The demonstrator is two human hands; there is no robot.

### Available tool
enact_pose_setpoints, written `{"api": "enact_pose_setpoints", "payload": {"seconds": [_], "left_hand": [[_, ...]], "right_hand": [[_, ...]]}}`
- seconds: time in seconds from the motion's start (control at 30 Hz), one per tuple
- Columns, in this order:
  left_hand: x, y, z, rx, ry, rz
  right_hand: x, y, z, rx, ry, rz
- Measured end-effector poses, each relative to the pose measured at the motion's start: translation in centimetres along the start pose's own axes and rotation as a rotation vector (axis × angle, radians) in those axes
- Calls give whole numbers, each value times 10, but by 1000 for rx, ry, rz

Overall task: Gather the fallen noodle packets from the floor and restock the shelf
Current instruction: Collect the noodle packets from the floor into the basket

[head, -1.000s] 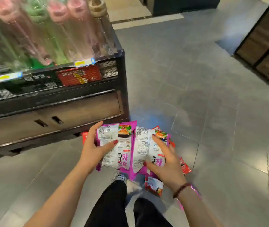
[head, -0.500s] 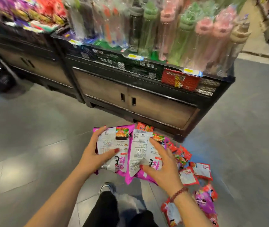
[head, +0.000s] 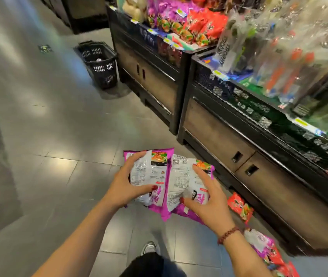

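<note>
You hold two purple noodle packets (head: 181, 180) side by side over the floor (head: 59, 136), left grip (head: 126, 186) and right grip (head: 209, 204) spread and pinching one apiece, well short of the far shelf (head: 155, 48); slick wrappers may slip, or the red packets (head: 239, 206) at right may trip you.

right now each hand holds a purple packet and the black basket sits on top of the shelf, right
No. The head view shows the basket on the floor beside the shelf, not on it. The left hand and right hand do each hold a purple packet.
</note>
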State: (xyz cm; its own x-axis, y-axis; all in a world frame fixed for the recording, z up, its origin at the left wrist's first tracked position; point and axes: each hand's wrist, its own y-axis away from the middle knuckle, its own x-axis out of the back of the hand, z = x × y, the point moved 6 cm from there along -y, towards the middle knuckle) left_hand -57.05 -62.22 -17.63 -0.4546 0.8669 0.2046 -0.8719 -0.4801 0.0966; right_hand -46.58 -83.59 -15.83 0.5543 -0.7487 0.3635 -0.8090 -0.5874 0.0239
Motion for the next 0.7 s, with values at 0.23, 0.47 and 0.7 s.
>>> {"api": "enact_pose_setpoints", "payload": {"seconds": [0.23,0.47,0.7], "left_hand": [[91,-61,-14,3,-11,162],[150,-128,-36,107,23,349],[219,-241,-27,144,16,518]], "right_hand": [[-73,-103,-33,25,23,-155],[-132,-217,-45,38,96,-347],[-190,-375,-69,107,11,-458]]}}
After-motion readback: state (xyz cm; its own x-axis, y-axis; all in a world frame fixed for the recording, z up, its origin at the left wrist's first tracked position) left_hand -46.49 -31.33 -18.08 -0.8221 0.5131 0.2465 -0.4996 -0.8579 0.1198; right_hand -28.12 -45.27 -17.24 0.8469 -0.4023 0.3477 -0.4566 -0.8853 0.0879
